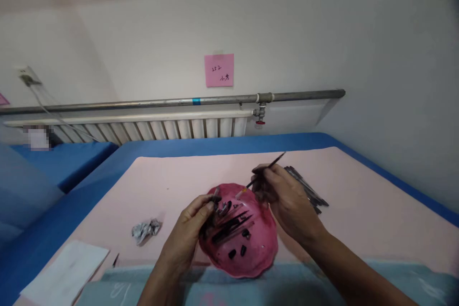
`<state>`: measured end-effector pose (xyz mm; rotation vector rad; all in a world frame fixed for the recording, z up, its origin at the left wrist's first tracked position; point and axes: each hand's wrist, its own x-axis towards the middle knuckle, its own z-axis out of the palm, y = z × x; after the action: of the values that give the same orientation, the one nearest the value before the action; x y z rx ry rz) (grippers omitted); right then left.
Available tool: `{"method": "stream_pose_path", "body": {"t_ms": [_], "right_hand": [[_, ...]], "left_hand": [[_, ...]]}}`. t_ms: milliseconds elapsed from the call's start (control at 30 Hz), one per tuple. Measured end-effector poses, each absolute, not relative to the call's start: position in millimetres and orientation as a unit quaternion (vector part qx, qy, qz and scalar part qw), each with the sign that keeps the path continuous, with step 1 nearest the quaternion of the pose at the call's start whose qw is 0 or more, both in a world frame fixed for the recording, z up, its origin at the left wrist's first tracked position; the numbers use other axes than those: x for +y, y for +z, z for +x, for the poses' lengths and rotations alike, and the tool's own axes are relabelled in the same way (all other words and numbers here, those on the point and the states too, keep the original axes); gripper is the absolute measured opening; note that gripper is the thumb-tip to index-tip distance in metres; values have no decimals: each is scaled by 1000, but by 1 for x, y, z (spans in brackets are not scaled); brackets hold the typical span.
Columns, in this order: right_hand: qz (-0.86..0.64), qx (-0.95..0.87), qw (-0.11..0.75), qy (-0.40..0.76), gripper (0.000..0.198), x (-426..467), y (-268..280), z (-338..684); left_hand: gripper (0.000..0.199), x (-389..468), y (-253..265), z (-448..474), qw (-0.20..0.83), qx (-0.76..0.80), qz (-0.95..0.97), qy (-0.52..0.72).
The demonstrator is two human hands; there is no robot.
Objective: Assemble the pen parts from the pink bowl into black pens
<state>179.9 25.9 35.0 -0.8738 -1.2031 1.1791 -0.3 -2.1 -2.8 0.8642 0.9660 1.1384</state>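
Note:
A scalloped pink bowl [263,248] sits in front of me with pen parts inside: dark tubes [233,227], small black caps [243,250] and a few shiny bits. My right hand [281,196] pinches a thin dark pen refill [277,158] over the bowl's far right side. The refill slants, its lower end pale with a touch of yellow. At the bowl's left rim, my left hand [188,227] is closed with thumb and fingers round a small dark piece [215,199], partly hidden, that I cannot make out. Dark smudges mark the fingertips of both hands.
Right of the bowl lies a bundle of dark pens [306,186] on the pink sheet [179,172]. Crumpled paper [145,230] and a white folded paper [66,272] are to the left, near a small dark sliver [115,260]. A radiator [172,128] and pipe run along the wall.

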Motion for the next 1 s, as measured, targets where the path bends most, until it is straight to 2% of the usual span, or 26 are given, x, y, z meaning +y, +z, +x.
{"method": "stream_pose_path", "body": {"t_ms": [133,600,1000], "right_hand": [[-330,-464,624,535,17,24,38,179],[-346,-515,567,542,17,26,28,178],[-403,-619,502,450,19,22,37,185]], "left_hand": [[20,-3,-7,-1,657,407,401,492],[21,-4,-13,-2,646,427,432,463],[19,-4,-8,-2,635,451,451,435]]}}
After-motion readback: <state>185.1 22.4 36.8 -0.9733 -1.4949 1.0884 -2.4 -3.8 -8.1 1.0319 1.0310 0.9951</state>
